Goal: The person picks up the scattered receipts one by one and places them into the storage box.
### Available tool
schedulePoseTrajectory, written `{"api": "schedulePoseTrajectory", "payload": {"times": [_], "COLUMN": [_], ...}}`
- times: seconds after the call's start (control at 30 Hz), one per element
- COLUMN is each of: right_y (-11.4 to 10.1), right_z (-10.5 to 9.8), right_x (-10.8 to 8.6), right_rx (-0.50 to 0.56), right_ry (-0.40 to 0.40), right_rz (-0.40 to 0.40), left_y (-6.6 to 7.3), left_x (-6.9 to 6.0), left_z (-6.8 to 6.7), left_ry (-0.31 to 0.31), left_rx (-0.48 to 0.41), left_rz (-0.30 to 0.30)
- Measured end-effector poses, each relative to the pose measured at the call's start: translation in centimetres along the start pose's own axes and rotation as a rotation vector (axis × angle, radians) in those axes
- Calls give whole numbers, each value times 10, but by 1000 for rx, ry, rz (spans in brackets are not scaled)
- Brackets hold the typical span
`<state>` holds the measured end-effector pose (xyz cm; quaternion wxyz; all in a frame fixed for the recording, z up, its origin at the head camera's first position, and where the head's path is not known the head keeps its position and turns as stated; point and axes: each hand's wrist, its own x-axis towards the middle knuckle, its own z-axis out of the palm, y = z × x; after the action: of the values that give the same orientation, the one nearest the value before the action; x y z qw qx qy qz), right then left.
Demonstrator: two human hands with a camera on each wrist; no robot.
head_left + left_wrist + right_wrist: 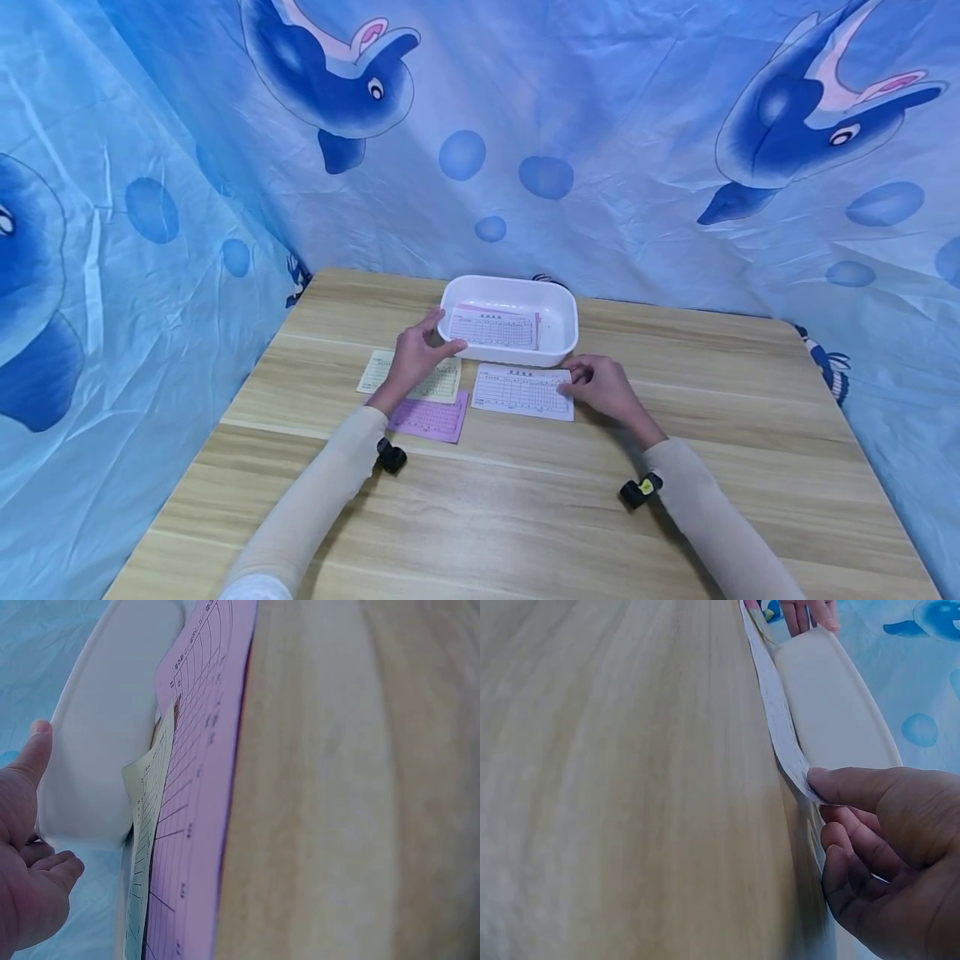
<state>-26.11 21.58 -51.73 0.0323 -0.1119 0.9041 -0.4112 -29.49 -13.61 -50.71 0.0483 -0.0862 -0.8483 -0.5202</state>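
My right hand (pixel 606 387) pinches the right edge of a white printed slip (pixel 521 390), thumb on top in the right wrist view. That slip is in front of a white plastic tub (pixel 512 357), its held edge slightly raised. At the tub's left end, my left hand (pixel 409 360) grips the corner, thumb at the front and fingers along the side. Inside the tub lies another white slip (pixel 491 327), with a pink edge showing under it. Below my left hand are a pale green slip (pixel 444 385) and a purple slip (pixel 435 419), partly overlapping.
The wooden table (pixel 510 517) extends on both sides and toward me. Behind the tub hangs a blue cloth (pixel 615 242) with dolphins and bubbles, and it also covers the left side. Small cameras sit on both wrists.
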Motion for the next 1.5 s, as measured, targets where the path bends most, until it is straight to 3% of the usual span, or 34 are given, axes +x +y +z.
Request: {"api": "schedulePoseTrajectory", "payload": {"times": [0.6, 1.5], "right_y": [2, -8], "right_z": [-2, -10], "right_x": [-7, -26], "right_rx": [38, 254], "right_ry": [19, 99], "right_rz": [-89, -2], "left_y": [1, -2], "left_x": [2, 1], "left_z": [0, 0], "left_ry": [-3, 3], "left_rx": [-1, 17], "left_rz": [-14, 4]}}
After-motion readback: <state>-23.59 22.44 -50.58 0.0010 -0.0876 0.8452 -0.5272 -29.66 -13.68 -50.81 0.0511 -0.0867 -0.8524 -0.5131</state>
